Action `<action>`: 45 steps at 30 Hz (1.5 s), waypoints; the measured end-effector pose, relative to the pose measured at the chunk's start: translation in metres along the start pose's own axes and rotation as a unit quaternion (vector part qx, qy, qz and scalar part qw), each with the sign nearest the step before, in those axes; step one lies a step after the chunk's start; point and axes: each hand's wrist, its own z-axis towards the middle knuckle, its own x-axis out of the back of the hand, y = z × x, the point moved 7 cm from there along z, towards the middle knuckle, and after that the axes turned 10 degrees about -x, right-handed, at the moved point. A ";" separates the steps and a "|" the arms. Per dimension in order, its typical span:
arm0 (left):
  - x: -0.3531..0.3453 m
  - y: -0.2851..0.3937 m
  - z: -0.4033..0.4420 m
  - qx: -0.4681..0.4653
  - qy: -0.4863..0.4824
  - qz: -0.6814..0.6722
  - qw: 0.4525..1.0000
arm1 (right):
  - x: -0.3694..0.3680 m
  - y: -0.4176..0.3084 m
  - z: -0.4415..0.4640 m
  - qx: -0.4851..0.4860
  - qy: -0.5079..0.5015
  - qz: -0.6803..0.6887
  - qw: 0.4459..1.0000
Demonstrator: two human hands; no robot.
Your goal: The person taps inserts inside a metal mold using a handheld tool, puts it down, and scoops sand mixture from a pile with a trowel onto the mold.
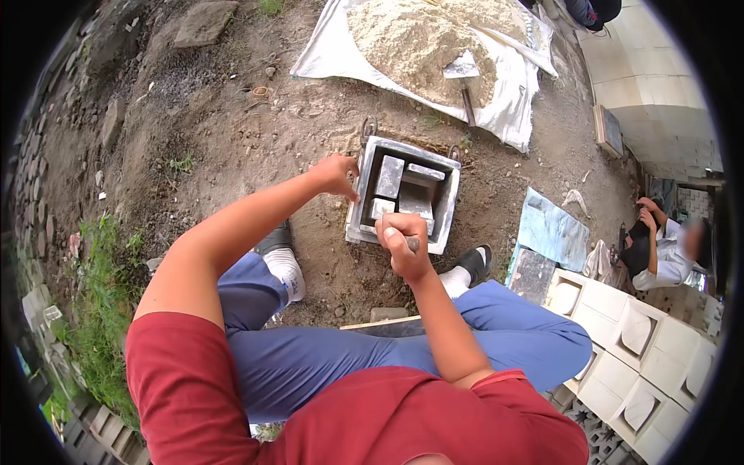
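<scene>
On the ground between my feet sits a square metal mould (447, 217) with grey rims and several rectangular blocks inside. My left hand (335, 177) is at its left side, thumb and fingers apart, by the rim. Over the near edge, my right hand (404, 242) is closed around a tool with a rounded handle (413, 245). Only the handle's end shows clearly; I cannot tell what head the tool has. One upright block (389, 177) stands in the mould's left part, and a smaller block (381, 208) lies just ahead of my right fist.
A white sheet (325, 58) bears a heap of pale sandy material (411, 39) and a flat-bladed tool (463, 66). Pale hollow blocks (612, 298) stand in rows at right, near a blue sheet (552, 225). Another person (670, 248) sits at far right.
</scene>
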 end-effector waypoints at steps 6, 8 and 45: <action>-0.001 -0.004 0.002 0.007 -0.016 0.003 1.000 | -0.003 0.037 0.007 0.008 0.019 -0.070 0.997; 0.003 0.000 0.003 -0.019 0.023 0.032 0.999 | 0.000 0.022 0.002 -0.003 0.034 -0.048 0.998; 0.002 -0.005 0.002 -0.011 0.010 -0.038 0.999 | 0.004 -0.019 0.036 0.051 0.145 0.039 0.987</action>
